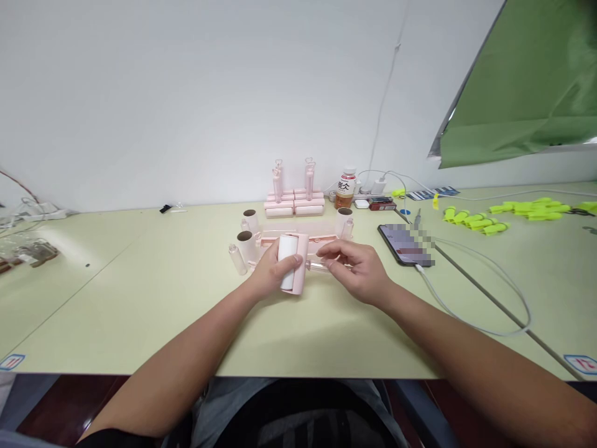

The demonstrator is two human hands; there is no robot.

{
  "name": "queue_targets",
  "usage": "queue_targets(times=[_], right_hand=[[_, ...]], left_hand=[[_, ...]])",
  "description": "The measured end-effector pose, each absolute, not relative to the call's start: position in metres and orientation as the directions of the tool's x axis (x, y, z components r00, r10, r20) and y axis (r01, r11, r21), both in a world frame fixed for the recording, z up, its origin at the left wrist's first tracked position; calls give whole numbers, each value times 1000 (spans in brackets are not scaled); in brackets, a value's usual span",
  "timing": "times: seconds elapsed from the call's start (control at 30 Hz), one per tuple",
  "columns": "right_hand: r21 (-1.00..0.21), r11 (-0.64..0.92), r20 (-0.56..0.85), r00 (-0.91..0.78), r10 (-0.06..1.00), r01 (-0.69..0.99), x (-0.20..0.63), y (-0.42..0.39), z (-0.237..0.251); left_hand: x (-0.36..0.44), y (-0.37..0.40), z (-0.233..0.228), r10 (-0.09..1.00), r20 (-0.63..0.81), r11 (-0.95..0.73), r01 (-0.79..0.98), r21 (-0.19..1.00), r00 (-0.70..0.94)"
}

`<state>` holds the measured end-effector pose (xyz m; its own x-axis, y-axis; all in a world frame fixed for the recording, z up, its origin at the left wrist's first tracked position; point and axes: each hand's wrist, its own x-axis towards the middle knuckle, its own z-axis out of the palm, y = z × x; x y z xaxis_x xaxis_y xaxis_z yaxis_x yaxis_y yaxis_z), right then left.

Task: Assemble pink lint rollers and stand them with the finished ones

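Flanking held roller [291, 264]: paper tubes [245, 244].

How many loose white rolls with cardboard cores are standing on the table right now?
3: one roll at back left, one roll in front of it near the left hand, one roll at back right. Others may be hidden behind the hands.
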<state>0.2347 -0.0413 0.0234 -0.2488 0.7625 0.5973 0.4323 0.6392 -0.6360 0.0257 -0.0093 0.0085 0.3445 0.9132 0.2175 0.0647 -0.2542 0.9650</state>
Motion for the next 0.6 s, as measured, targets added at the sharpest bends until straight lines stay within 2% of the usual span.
queue_targets(times=[0.13, 0.33, 0.5, 0.6], right_hand=[[-677, 651, 628, -193, 754, 342, 232, -43, 19], [-735, 647, 610, -217, 762, 204, 234, -41, 12], [-760, 645, 612, -254, 749, 72, 234, -33, 4], [-799, 599, 597, -178, 782, -49, 234, -26, 7]], left_hand=[[27, -13, 12, 916, 192, -233, 76, 969, 353], [30, -19, 16, 928, 187, -237, 123, 964, 322], [31, -23, 20, 880, 123, -111, -53, 992, 458], [34, -25, 19, 888, 145, -99, -128, 987, 437]])
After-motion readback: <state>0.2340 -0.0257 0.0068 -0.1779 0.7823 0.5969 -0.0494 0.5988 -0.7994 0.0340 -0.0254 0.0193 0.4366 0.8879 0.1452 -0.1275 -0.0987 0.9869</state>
